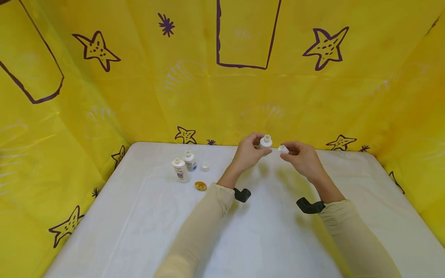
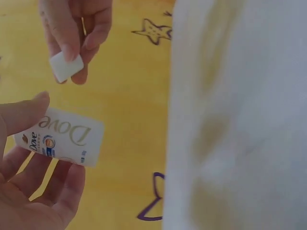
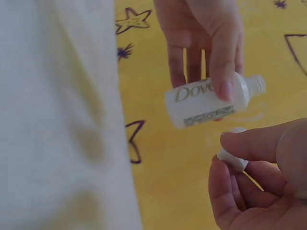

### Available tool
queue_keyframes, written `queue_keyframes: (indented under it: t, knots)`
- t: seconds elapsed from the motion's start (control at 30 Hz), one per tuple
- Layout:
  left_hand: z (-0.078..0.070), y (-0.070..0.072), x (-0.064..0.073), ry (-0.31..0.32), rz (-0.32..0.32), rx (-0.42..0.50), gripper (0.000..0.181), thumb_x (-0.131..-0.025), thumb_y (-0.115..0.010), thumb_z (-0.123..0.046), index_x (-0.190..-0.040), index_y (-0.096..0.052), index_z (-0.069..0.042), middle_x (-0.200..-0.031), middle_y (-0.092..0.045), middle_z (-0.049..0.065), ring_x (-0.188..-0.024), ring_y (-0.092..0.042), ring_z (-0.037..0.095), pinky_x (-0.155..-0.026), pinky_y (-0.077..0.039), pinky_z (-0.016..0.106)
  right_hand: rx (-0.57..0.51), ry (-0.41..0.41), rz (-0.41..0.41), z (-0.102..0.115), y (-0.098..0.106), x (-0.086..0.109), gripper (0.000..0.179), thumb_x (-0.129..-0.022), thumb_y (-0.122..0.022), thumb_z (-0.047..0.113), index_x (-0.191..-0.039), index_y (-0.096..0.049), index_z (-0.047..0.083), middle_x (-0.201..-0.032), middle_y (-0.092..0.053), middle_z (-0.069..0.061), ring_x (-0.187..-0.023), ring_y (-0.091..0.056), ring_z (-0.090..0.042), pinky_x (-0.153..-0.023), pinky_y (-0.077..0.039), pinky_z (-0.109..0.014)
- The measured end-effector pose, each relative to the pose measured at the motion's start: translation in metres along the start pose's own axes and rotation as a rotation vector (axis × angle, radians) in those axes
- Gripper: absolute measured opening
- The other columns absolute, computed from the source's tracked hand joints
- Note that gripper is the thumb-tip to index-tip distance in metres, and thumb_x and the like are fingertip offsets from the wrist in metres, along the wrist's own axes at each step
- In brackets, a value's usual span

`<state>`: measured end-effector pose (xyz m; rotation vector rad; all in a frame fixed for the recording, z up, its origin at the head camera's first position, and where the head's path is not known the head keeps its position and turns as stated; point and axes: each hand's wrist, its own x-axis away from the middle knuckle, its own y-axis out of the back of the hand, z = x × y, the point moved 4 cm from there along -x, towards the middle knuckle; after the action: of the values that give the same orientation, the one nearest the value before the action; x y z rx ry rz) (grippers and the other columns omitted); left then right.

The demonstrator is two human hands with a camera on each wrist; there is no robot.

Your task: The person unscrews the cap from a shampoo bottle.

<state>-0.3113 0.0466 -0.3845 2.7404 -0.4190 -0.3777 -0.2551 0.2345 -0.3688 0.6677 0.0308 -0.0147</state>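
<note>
My left hand [image 1: 248,151] grips a small white Dove bottle [image 2: 72,136] around its body, above the far part of the table. The bottle's threaded neck [image 3: 257,84] is bare. Just to the right, my right hand [image 1: 303,159] pinches a white screw cap [image 3: 235,155] between thumb and fingers. Cap and bottle are apart, with a small gap between them. Both are held off the table, with their shadows on the cloth below.
Two white bottles, a nearer one [image 1: 180,170] and a farther one [image 1: 190,160], stand uncapped at left on the white table [image 1: 139,216]. Beside them lie a white cap [image 1: 205,167] and an orange-gold oval piece [image 1: 200,186]. A yellow patterned curtain [image 1: 146,104] encloses the table's back and sides.
</note>
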Motion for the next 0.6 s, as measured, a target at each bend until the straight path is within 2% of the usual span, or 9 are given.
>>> queue_keyframes:
  t: [0.17,0.3,0.43,0.6]
  knots:
    - [0.016,-0.016,-0.01,0.067,0.003,-0.039,0.05,-0.088,-0.081,-0.021,-0.133,-0.061,-0.01,-0.125,-0.068,0.006,-0.107,-0.063,0.02,-0.085,-0.057,0.026,0.011,-0.087,0.016,-0.023,-0.011,-0.013,0.05,-0.098,-0.069,0.026,-0.138,-0.055,0.0,-0.134,-0.061,-0.023,-0.116,-0.06,-0.036,-0.092,-0.056,-0.038]
    - [0.023,-0.024,-0.014,0.083,-0.035,-0.045,0.049,-0.087,-0.082,-0.018,-0.13,-0.062,-0.008,-0.125,-0.068,0.007,-0.106,-0.063,0.021,-0.084,-0.057,0.028,0.0,-0.112,-0.001,-0.042,-0.017,-0.024,0.049,-0.095,-0.071,0.023,-0.133,-0.056,-0.003,-0.129,-0.061,-0.024,-0.114,-0.063,-0.036,-0.085,-0.056,-0.03]
    - [0.028,-0.03,-0.017,0.074,-0.055,-0.054,0.048,-0.087,-0.082,-0.016,-0.13,-0.062,-0.006,-0.125,-0.068,0.01,-0.106,-0.063,0.023,-0.087,-0.057,0.03,0.019,-0.121,-0.009,-0.057,-0.022,-0.033,0.049,-0.092,-0.075,0.025,-0.126,-0.058,-0.005,-0.12,-0.065,-0.023,-0.103,-0.064,-0.032,-0.074,-0.051,-0.021]
    - [0.036,-0.033,-0.018,0.09,-0.057,-0.072,0.047,-0.088,-0.081,-0.014,-0.13,-0.062,-0.006,-0.124,-0.068,0.011,-0.107,-0.064,0.023,-0.091,-0.058,0.032,0.085,-0.136,0.028,-0.067,-0.031,-0.041,0.049,-0.091,-0.078,0.031,-0.122,-0.061,-0.003,-0.113,-0.067,-0.02,-0.094,-0.062,-0.027,-0.072,-0.049,-0.021]
